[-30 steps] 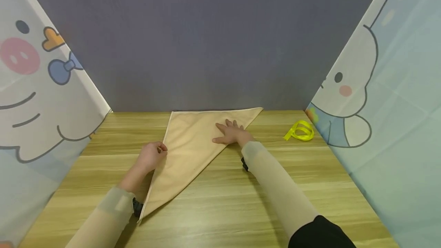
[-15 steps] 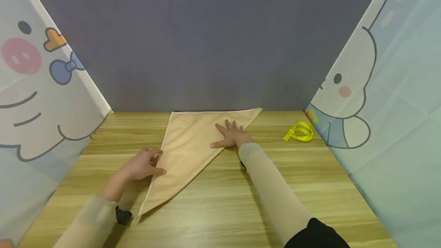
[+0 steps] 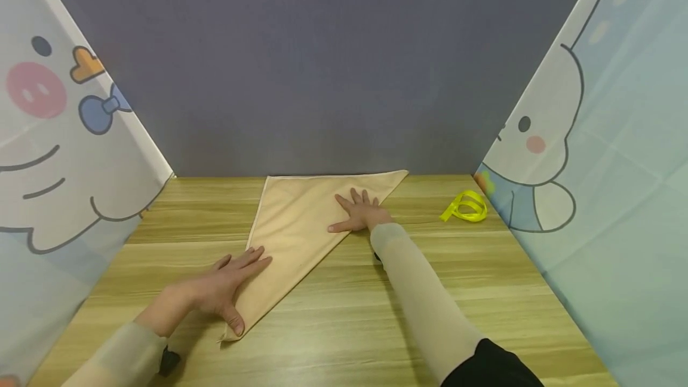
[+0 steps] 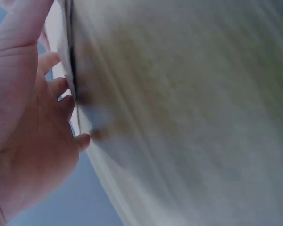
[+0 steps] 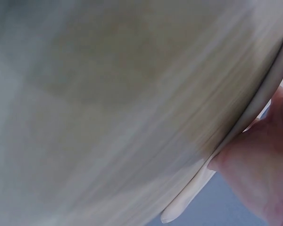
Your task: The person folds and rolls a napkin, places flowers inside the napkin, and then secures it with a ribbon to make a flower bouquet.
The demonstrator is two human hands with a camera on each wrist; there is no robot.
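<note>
A beige cloth (image 3: pixel 301 232), folded into a triangle with a pale edge, lies on the wooden table. My left hand (image 3: pixel 220 285) rests with spread fingers on its lower left part, the thumb near the bottom corner. On the cloth's upper right part, my right hand (image 3: pixel 362 214) lies flat with fingers fanned out. In the left wrist view the left hand (image 4: pixel 33 127) touches the cloth's edge with its fingertips. The right wrist view shows the base of the right hand (image 5: pixel 254 165) against the cloth (image 5: pixel 188 190); its fingers are mostly hidden there.
A coiled yellow ribbon (image 3: pixel 467 206) lies on the table (image 3: pixel 408 309) to the right of the cloth. A grey panel (image 3: pixel 322 64) rises behind the table. Printed cartoon sheets hang on the left (image 3: pixel 70 154) and right (image 3: pixel 607 196) sides.
My left hand has moved down along the cloth's left edge, and its curled fingers have spread flat onto the cloth near the bottom corner. My right hand has stayed nearly in place.
</note>
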